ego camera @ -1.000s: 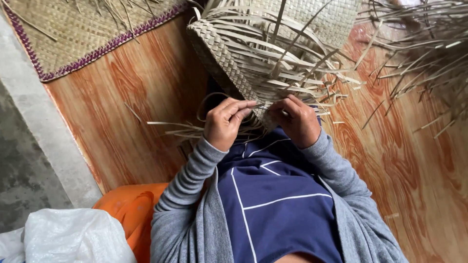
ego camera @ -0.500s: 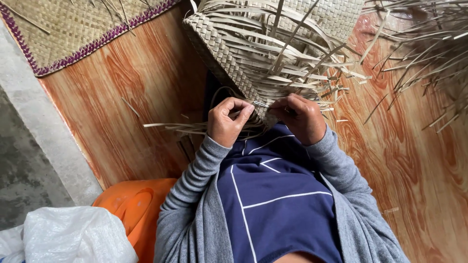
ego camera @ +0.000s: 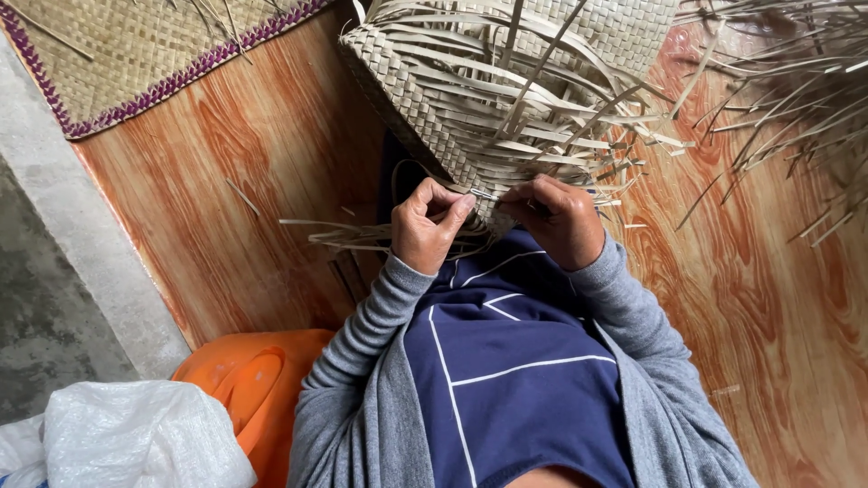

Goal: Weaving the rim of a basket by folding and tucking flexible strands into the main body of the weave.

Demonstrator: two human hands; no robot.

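Nearest, a white bag (ego camera: 136,438) and an orange tub (ego camera: 262,389) are lying at the lower left, beside the grey sleeves (ego camera: 362,343). Above the blue lap (ego camera: 506,380), the left hand (ego camera: 429,226) is curling closed, thumb and fingers pinching a thin strip (ego camera: 484,192) at the near edge of the basket (ego camera: 425,99). The right hand (ego camera: 561,221) is closing on the same edge, just beside the left; its fingertips are hidden, so what it pinches I cannot tell. The half-woven basket is lying on the wooden floor (ego camera: 253,154), with loose strips sticking out. Farther, a mat (ego camera: 136,45) with a purple border is lying at the top left.
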